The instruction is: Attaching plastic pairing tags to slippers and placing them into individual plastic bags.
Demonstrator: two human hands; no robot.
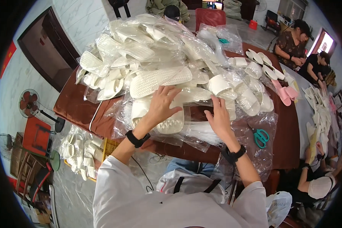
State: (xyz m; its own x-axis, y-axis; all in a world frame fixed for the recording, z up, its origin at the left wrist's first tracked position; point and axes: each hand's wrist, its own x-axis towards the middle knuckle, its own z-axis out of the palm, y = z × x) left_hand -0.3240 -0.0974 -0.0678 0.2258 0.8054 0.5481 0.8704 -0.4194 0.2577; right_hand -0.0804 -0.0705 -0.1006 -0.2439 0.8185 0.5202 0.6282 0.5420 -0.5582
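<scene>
Left hand: your left hand (163, 102) lies flat, fingers spread, on a white slipper (161, 117) at the near table edge; pressing, not gripping.
Right hand: your right hand (217, 116) rests half-open on clear plastic bags (201, 131) just beside that slipper; whether the fingers pinch a bag, I cannot tell.
Bags: slick and loose, they overhang the table (76, 108) edge; a tug could slide them off.
Scissors: green scissors (260, 136) sit on plastic near your right wrist; a sweep could knock them down.
Pile: the heap of bagged slippers (140, 49) leans toward you; pulling from its base could bring it over.
</scene>
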